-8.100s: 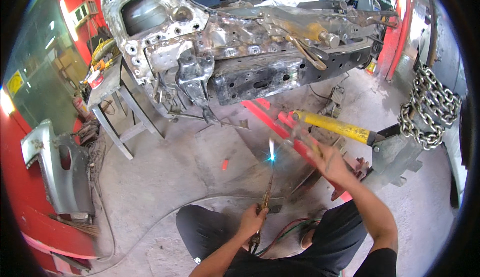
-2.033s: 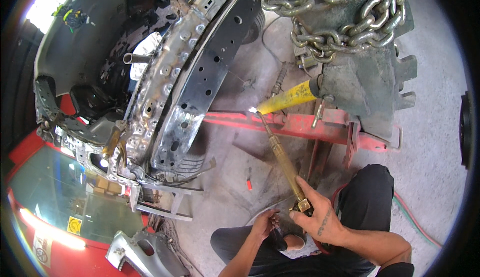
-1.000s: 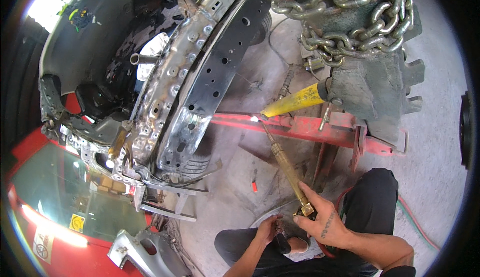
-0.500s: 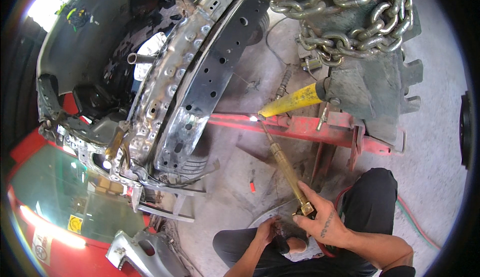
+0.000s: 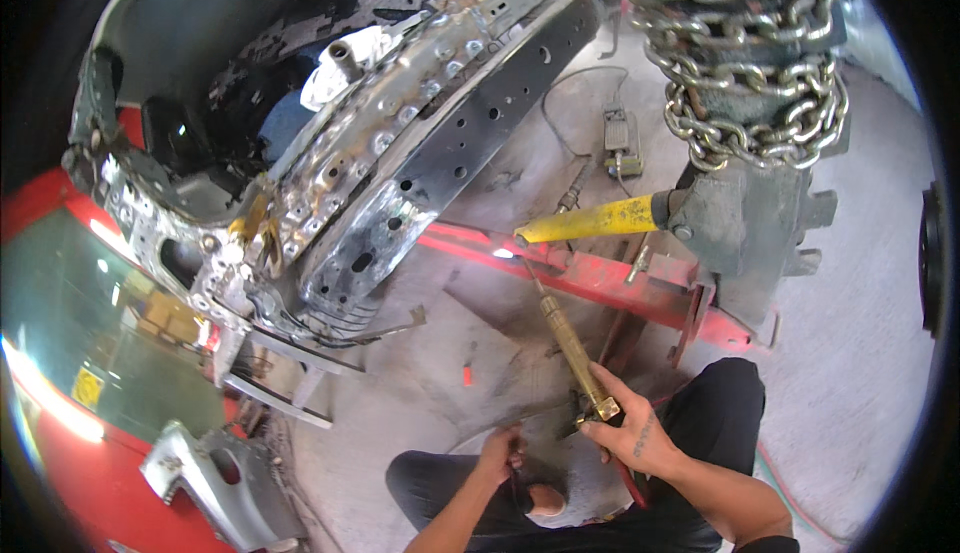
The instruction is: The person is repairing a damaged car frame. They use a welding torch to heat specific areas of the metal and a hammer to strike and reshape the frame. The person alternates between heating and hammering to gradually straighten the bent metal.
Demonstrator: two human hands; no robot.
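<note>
Brass torch [image 5: 573,348] in right hand [image 5: 632,434]; long axis diagonal, pointing forward-left.

1 torch flame [image 5: 503,253] and 1 strip light [image 5: 48,389] at left glare white inside dark, bent fisheye edges.

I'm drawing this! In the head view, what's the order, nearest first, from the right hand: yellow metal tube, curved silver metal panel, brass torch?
1. Brass torch, in the right hand.
2. Yellow metal tube, ahead.
3. Curved silver metal panel, far left.

The grey floor [image 5: 840,383] bears a small red cylinder [image 5: 467,375]
</note>
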